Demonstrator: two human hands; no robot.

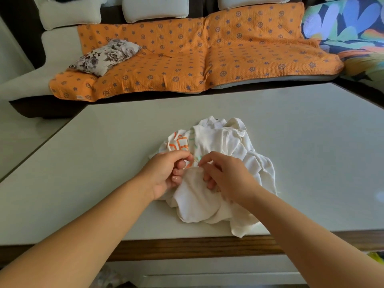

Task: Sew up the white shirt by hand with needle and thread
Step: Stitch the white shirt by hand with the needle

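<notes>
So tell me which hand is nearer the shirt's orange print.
Left. The left hand sits just below the orange print, fingertips almost reaching it; the right hand is lower and further right on the white shirt.

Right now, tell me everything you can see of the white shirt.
The white shirt is soft, crumpled cloth heaped on the pale table near its front edge. An orange and green print shows on its far left folds. The left hand pinches a fold; the right hand rests on it, fingers pinching what looks like a needle.
</notes>
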